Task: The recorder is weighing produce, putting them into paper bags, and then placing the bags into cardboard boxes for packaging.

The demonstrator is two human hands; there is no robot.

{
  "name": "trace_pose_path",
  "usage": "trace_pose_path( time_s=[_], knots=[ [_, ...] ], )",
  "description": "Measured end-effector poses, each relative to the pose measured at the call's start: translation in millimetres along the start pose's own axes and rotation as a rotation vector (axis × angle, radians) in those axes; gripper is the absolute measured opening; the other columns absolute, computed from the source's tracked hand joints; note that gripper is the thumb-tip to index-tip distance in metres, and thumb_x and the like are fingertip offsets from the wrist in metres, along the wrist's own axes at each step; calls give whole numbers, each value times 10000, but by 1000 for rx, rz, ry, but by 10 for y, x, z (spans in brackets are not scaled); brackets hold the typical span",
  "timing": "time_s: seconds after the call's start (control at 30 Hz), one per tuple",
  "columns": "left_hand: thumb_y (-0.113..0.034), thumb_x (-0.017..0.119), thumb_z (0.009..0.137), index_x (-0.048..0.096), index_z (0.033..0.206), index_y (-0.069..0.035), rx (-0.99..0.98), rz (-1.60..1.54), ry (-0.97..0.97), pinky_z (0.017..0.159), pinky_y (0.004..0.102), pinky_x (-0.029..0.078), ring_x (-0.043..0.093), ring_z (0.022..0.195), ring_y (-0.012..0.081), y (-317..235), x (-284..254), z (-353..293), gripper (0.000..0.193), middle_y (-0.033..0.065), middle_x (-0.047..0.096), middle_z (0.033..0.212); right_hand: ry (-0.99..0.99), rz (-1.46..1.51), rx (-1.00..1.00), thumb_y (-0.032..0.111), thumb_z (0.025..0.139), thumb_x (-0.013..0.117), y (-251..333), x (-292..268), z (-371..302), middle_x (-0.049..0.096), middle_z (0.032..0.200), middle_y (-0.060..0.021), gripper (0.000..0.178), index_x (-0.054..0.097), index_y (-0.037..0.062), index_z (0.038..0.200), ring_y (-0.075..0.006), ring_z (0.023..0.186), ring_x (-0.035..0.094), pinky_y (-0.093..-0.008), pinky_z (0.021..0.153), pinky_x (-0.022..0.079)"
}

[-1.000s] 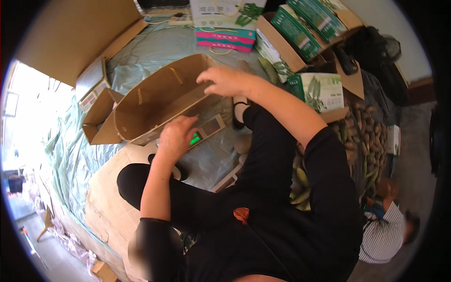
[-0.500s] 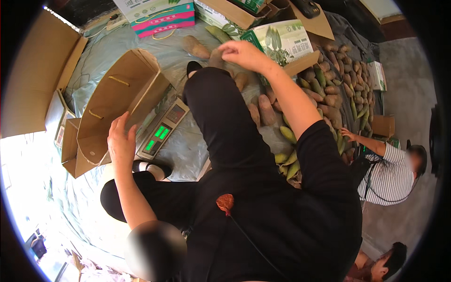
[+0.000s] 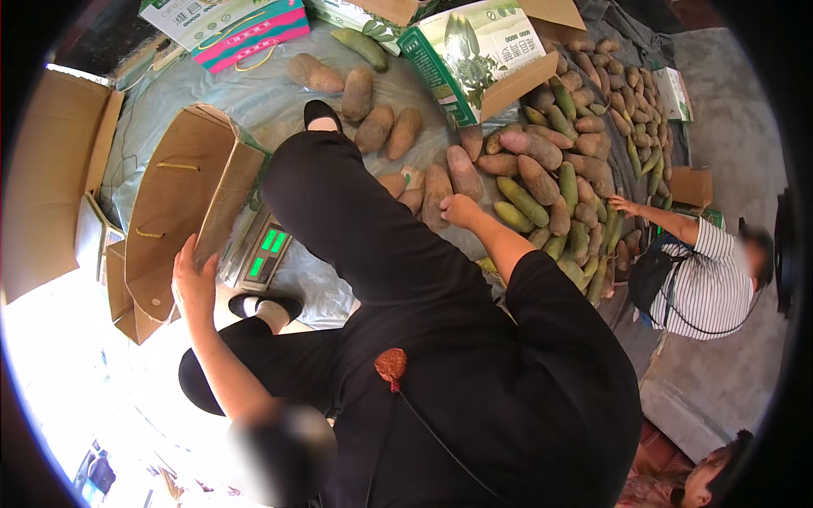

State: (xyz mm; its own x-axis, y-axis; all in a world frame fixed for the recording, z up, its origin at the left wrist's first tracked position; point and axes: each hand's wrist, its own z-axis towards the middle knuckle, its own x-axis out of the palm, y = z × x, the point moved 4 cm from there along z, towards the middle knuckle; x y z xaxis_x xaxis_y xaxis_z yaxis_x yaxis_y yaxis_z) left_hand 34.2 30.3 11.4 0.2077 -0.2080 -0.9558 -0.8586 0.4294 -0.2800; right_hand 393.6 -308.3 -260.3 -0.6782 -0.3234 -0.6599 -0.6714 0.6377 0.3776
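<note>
An open brown cardboard carton (image 3: 182, 195) with yellow rope handles stands tilted by a digital scale (image 3: 264, 254) with a lit green display. My left hand (image 3: 195, 275) is at the carton's near edge, fingers apart and holding nothing. On the right, my right hand (image 3: 461, 212) is curled against the lower end of a long, soil-covered radish (image 3: 436, 195); its fingertips are partly hidden. Beside that one lies a pinkish radish (image 3: 465, 173). Several more brown radishes (image 3: 374, 129) rest on the plastic sheet beyond my knee.
A heap of brown and green radishes (image 3: 576, 169) spreads to the right. A green-and-white printed carton (image 3: 474, 68) stands at its far side, and a pink-and-teal box (image 3: 254, 38) at the far left. A co-worker in a striped shirt (image 3: 703, 292) reaches toward the heap.
My right hand has come back from the far radishes toward the nearer ones by my thigh, its fingers more curled. My left hand stays by the carton. The view has shifted rightward.
</note>
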Motion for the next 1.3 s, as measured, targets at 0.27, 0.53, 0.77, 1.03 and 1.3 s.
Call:
trace_pose_path(
  time_s=[0.27, 0.53, 0.77, 1.03, 1.3],
  knots=[
    [-86, 648, 731, 551, 1174, -61, -38, 6, 10, 853, 403, 450, 567, 1005, 338, 169, 167, 82, 454, 175, 585, 1102, -452, 232, 403, 216, 703, 698, -778, -160, -209, 649, 948, -141, 301, 650, 62, 957, -307, 929, 608, -376, 837, 469],
    [-61, 629, 731, 581, 1096, -65, -112, 28, -37, 823, 400, 464, 596, 941, 330, 269, 242, 81, 368, 171, 621, 1004, -413, 281, 670, 261, 676, 740, -878, -399, -130, 524, 1202, -168, 649, 473, 93, 1244, -316, 1145, 484, -381, 952, 401],
    [-120, 650, 728, 595, 1041, -102, -135, 106, -67, 780, 392, 465, 608, 914, 293, 212, 216, 71, 318, 116, 636, 978, -295, 368, 625, 328, 580, 811, -1138, -154, 207, 441, 1318, -174, 949, 323, 92, 1359, -315, 1228, 417, -393, 1007, 367],
    [-126, 638, 735, 597, 995, -76, -185, 93, -32, 748, 396, 453, 611, 865, 317, 219, 210, 77, 268, 144, 640, 900, -352, 492, 698, 294, 542, 827, -1033, -74, 336, 465, 1295, -191, 964, 343, 41, 1336, -330, 1192, 459, -391, 985, 392],
    [-198, 646, 752, 606, 955, -100, -263, 164, 31, 763, 408, 436, 600, 892, 298, 94, 128, 127, 229, 104, 639, 917, -261, 595, 691, 260, 501, 815, -807, -433, 137, 616, 1030, -151, 708, 549, -63, 1072, -292, 936, 593, -395, 844, 446]
  ],
)
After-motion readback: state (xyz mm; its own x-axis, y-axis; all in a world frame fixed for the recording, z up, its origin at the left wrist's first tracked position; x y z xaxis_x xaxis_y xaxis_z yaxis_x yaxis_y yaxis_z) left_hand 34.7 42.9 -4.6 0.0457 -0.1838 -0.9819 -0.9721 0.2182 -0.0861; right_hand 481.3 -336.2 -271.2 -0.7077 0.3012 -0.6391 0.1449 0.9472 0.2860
